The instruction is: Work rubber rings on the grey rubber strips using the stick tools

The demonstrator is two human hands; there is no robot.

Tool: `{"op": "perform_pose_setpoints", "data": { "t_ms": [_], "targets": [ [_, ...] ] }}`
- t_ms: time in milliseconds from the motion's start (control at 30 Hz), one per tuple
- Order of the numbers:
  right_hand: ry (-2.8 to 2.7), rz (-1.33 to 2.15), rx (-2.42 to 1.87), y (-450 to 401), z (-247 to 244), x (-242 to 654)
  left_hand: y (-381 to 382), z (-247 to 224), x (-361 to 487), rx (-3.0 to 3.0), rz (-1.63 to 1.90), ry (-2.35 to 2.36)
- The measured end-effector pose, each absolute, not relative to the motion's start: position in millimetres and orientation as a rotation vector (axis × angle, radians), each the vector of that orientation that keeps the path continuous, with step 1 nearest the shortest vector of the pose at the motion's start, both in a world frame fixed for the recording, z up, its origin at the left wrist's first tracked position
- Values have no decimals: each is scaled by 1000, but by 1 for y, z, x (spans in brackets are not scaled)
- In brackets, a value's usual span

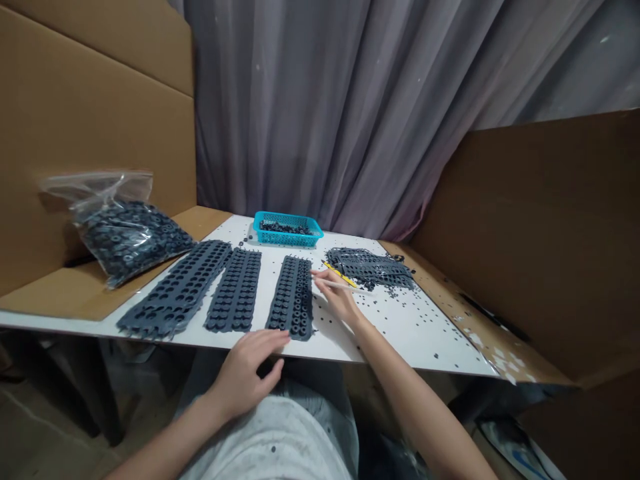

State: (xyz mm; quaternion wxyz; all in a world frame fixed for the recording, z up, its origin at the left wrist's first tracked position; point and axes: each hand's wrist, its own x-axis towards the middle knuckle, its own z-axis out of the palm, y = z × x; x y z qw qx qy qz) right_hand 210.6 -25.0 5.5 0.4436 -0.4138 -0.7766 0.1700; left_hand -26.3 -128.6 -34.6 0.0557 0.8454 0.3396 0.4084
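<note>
Grey curtains [285, 100] hang behind a white-topped table [425, 343] flanked by tall brown cardboard panels [100, 113].

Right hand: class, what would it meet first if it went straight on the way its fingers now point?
Probably the far right part of the dark grey strip; the right hand is so close to it that depth leaves contact unclear.

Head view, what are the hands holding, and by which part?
The right hand holds a thin white stick, seemingly near its end beside the dark strip. The left hand grips nothing; its fingertips are at the strip's near end.
</note>
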Motion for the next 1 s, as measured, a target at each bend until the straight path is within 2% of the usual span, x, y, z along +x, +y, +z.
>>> {"op": "perform_pose_setpoints", "data": {
  "t_ms": [133, 267, 400, 567, 833, 1000],
  "targets": [
    [-1977, 891, -786, -56, -2, 186, -100, -9, -35, 2476, 1186, 1261],
    [-2060, 975, -746, -67, -7, 181, -71, -10, -37, 2495, 900, 1411],
    [-2106, 943, -718, -64, -11, 187, -62, -23, -39, 2505, 815, 1385],
    [-2202, 775, -678, -65, -11, 187, -62, -28, -42, 2512, 738, 1378],
    [-2499, 120, -584, -57, -17, 186, -60, -26, -42, 2503, 652, 1399],
    [-2502, -39, -550, -47, -26, 183, -59, -27, -42, 2492, 645, 1411]
  ]
}}
